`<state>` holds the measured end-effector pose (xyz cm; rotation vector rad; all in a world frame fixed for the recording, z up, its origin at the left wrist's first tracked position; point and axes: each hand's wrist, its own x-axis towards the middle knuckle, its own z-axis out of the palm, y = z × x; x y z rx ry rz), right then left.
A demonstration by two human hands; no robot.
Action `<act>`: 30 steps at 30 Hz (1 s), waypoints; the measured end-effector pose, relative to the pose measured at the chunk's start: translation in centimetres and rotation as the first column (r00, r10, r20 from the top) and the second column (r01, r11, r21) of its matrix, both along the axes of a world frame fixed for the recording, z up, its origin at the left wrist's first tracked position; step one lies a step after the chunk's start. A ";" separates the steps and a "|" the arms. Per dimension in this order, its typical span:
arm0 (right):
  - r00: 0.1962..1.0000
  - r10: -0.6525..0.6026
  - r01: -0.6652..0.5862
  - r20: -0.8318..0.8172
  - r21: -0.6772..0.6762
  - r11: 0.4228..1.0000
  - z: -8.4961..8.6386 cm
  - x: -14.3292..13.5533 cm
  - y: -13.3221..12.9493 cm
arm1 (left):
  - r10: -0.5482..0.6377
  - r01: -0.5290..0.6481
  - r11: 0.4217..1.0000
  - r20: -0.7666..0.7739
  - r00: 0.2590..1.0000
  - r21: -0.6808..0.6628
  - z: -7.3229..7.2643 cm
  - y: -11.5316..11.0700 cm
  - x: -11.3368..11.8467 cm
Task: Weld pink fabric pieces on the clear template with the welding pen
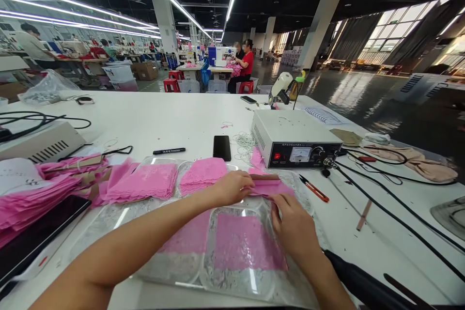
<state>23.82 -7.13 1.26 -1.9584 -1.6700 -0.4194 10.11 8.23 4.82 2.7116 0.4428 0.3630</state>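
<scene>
My left hand [232,187] reaches across from the left, its fingers closed on the left end of a pink fabric piece [268,188]. A brown strip [266,177] lies along the far edge of that piece. My right hand [296,225] pinches the near right edge of the same fabric, fingers bent. Under both hands is a clear plastic template [238,288]. A square pink fabric panel [241,242] shows through it between my arms. Just left of my left hand are a stack of pink lace pieces [201,174] and a second pink stack [156,181].
A white control box [290,140] with a dial stands at the back right, black cables running from it. Orange thread snips [314,189] lie near my right hand. Beyond the template are a phone [222,147] and a marker [169,151]. A black hand tool [363,278] lies beside my right forearm.
</scene>
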 end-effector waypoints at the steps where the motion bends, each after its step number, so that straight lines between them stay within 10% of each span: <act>1: 1.000 -0.016 0.016 -0.002 -0.009 1.000 0.0 0.2 0.6 | -0.003 0.003 1.000 -0.018 1.000 -0.009 -0.1 0.2 0.7; 30: 0.991 -0.052 0.046 -0.121 -0.050 0.998 -2.0 0.1 2.2 | -0.012 0.004 0.979 -0.040 0.999 -0.205 -3.2 2.4 2.3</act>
